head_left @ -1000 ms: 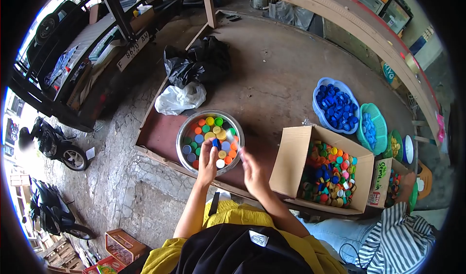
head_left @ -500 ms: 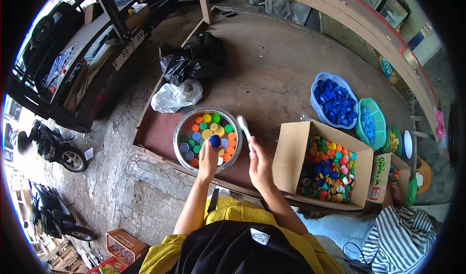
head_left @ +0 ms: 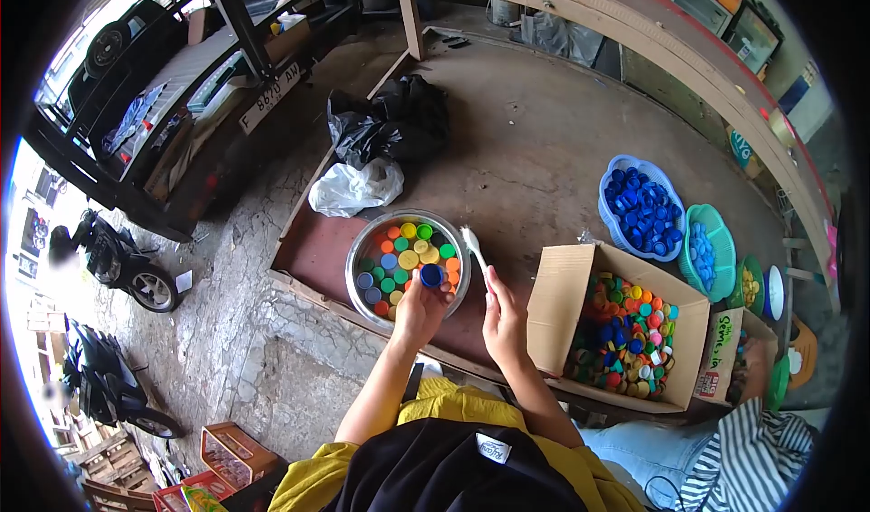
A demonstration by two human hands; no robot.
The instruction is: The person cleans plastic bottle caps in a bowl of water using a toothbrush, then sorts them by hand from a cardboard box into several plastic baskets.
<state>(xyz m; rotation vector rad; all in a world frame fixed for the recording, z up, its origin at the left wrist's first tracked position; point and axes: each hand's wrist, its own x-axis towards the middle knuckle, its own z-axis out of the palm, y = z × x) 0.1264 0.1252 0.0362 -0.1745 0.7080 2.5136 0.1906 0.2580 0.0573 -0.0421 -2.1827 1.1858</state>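
Observation:
My left hand (head_left: 420,314) pinches a dark blue bottle cap (head_left: 432,275) over the near right part of a round metal basin (head_left: 351,265). Many loose caps in orange, green, yellow and pale blue lie spread inside the basin. In my right hand (head_left: 505,327) is a white toothbrush (head_left: 474,247), held upright just right of the basin's rim. Its bristle end points up and away from me, apart from the blue cap.
Right of my hands stands an open cardboard box (head_left: 562,308) of mixed caps. Beyond it are a blue basket (head_left: 605,206) and a green basket (head_left: 725,249) of blue caps. Plastic bags (head_left: 358,188) lie behind the basin. A person in a striped top (head_left: 752,458) sits at right.
The whole view has shifted, so the scene sits further right and lower. The blue cap has tilted in my left fingers and shows its round opening. The toothbrush stays in my right hand.

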